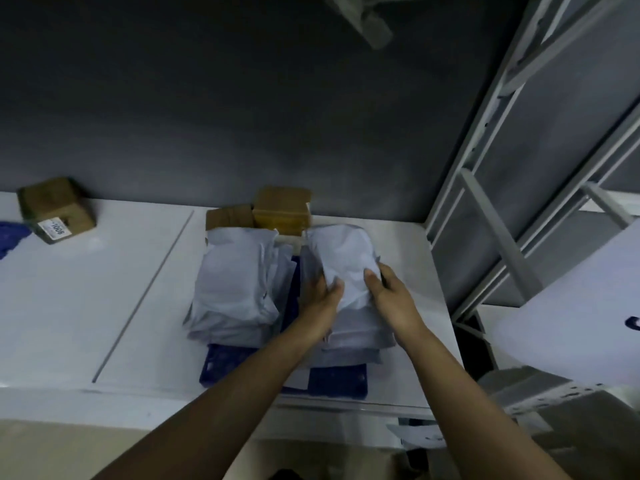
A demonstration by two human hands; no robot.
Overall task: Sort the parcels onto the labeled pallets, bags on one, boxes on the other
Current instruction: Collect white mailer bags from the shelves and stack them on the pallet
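A blue pallet [341, 377] lies on the white table [104, 306], carrying two stacks of grey mailer bags. The left stack [235, 285] lies untouched. Both hands rest on the top grey bag [341, 252] of the right stack. My left hand [320, 297] grips its left edge and my right hand [386, 289] grips its right edge. Behind the bags, against the dark wall, stand two cardboard boxes [282, 211]. Another cardboard box [57, 209] with a white label sits at the far left, next to the corner of a second blue pallet [10, 237].
A grey metal shelving rack [519, 202] rises at the right. A large white rounded object [571, 323] fills the right edge. A grey bag [420, 436] lies low beside the table's front. Crumpled plastic [370, 19] hangs at the top.
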